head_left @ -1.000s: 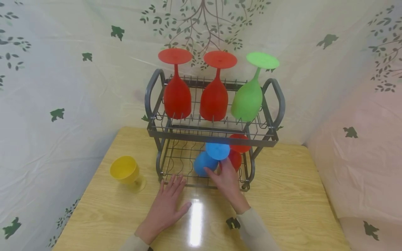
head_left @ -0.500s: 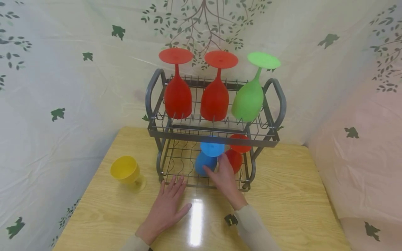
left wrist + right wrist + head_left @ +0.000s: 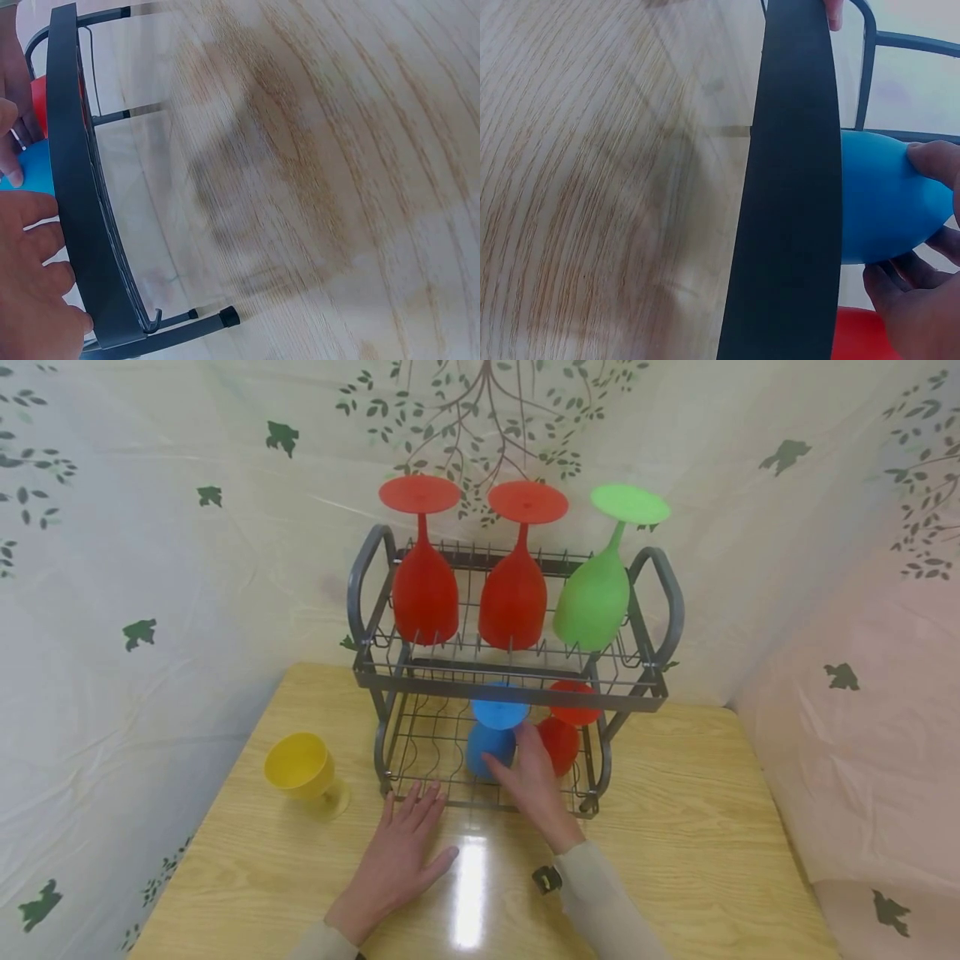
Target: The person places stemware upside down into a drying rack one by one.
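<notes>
In the head view a blue goblet (image 3: 489,738) stands upside down on the lower tier of a dark two-tier wire rack (image 3: 510,687). My right hand (image 3: 536,789) holds it from the right, thumb in front and fingers behind; the right wrist view shows thumb and fingers on either side of the blue bowl (image 3: 889,199). Just right of it an upside-down red goblet (image 3: 561,747) sits on the same tier, partly behind the hand. My left hand (image 3: 396,864) lies with fingers spread, its fingertips touching the front edge of the lower tier.
Two red goblets (image 3: 425,597) and a green goblet (image 3: 592,602) stand inverted on the upper tier. A yellow goblet (image 3: 298,766) stands upright on the wooden table (image 3: 675,827), left of the rack. A leaf-patterned sheet (image 3: 225,552) hangs behind.
The blue goblet's foot has swung left from its rightward lean, so the goblet now stands nearly straight. My right hand moved slightly left with it. My left hand has stayed in place.
</notes>
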A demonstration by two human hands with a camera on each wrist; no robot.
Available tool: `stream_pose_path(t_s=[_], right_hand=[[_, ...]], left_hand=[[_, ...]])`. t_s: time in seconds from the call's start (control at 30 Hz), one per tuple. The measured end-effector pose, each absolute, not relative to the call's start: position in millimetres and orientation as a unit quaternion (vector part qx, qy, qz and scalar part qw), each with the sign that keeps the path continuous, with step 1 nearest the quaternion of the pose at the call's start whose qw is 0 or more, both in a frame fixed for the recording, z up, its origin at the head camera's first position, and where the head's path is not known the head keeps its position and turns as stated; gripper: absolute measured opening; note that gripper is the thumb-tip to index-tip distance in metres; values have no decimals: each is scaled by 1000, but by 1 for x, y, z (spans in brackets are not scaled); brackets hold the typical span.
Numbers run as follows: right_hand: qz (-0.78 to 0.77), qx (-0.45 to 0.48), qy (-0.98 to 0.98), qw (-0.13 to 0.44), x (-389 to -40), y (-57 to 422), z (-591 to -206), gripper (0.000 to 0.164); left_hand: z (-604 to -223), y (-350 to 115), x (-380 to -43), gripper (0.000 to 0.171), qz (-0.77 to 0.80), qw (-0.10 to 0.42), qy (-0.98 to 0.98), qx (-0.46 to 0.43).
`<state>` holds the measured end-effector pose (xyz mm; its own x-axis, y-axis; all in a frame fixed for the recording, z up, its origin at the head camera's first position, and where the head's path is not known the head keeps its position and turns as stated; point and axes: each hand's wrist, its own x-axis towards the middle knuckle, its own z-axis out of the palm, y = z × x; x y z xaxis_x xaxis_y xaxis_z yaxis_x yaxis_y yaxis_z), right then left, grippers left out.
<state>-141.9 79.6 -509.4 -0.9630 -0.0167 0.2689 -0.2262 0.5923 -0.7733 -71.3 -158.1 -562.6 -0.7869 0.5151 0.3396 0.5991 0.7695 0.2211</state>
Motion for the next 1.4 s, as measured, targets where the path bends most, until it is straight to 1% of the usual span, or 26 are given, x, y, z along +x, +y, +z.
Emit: stream_pose_path(t_s=[0.17,0.53,0.67,0.8,1.1,1.4], right_hand=[[433,62,-893,111,-143,78,-510,71],[430,50,-897,87,-145,77,-510,75],[430,43,-898,82,-143,78,-512,77],[434,49,-895,90,-137,81,-513,79],[445,63,-885,120,-119,90,-512,72],[456,79,-870,170,-106,94,-512,58]], left_hand=[[-563,-158,-71,75,-156,138,-931,-300],[-563,-158,-72,74,-147,141,-932,-300],[-563,-158,-72,75,-144,135,-934,-299],[-563,-158,-71,74,-144,129,-935,-298],[-562,-158,-71,74,-136,110,-940,-292],[-561,-157,-71,73,-147,123,-938,-289]])
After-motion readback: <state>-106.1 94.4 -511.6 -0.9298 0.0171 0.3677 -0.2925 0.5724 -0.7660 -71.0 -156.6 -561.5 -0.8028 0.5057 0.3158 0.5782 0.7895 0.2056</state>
